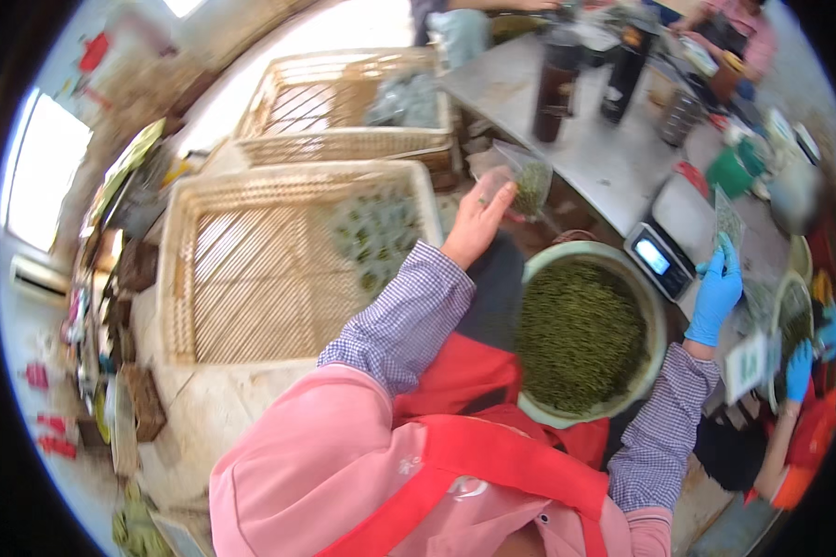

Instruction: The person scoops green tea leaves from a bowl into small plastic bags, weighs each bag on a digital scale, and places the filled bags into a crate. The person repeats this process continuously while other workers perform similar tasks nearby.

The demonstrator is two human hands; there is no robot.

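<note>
My left hand (481,212), bare, pinches a see-through plastic bag (532,188) with some green plant bits in it, above the far left rim of a basin. In a blue glove, my right hand (718,290) is closed on another see-through bag (728,221) with green bits, raised beside a digital scale (659,260) with a lit display. Between my arms stands the pale green round basin (658,320), heaped with small dark green leaf-like pieces (581,336). Both bags hang apart from the basin and the scale.
On my left lies a large cream plastic crate (178,278) with several filled bags (376,232); another crate (251,116) stands behind it. A metal table (502,88) carries dark bottles (555,88) and a green container (736,169). A co-worker's gloved hands (799,371) work at far right.
</note>
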